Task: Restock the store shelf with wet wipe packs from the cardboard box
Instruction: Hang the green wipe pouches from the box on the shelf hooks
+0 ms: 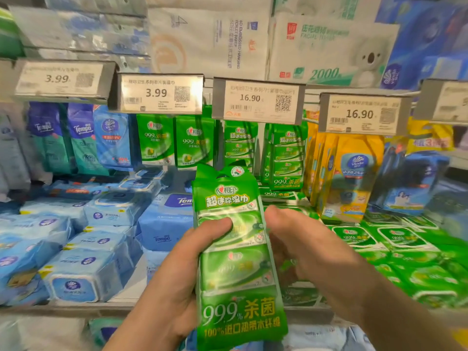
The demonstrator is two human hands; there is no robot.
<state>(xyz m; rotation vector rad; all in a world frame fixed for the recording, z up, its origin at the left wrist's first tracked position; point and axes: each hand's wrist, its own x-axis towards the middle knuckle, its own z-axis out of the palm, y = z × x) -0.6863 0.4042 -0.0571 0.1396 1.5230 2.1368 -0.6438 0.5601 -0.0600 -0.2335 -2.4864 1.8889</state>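
Holding: we have a green wet wipe pack [236, 252] upright in both hands, near the camera, in front of the shelf [76, 309] and not yet hung or laid down.
Left hand: our left hand [174, 282] grips the pack's left edge, thumb pressed across its front.
Right hand: our right hand [311, 252] wraps the right edge from behind; its fingertips are hidden, so we cannot tell how tightly it pinches.
Target, we judge: the matching hanging green packs [286, 158] further back, under the 16.90 price tag [258, 100].
Risk: the hang hole at the pack's top is crumpled, so it could miss a hook and drop onto the goods below.
Risk two: similar green pouches [174, 140] hang just left under a 3.99 tag [159, 93], so a mix-up is easy.
In the way: the price tags jut out over the hanging rows, so we would have to reach beneath them.
Around: blue wipe packs [83, 252] lie stacked far left, flat green packs [402, 239] right, yellow packs [347, 171] hanging beyond.
Box: no cardboard box in view.
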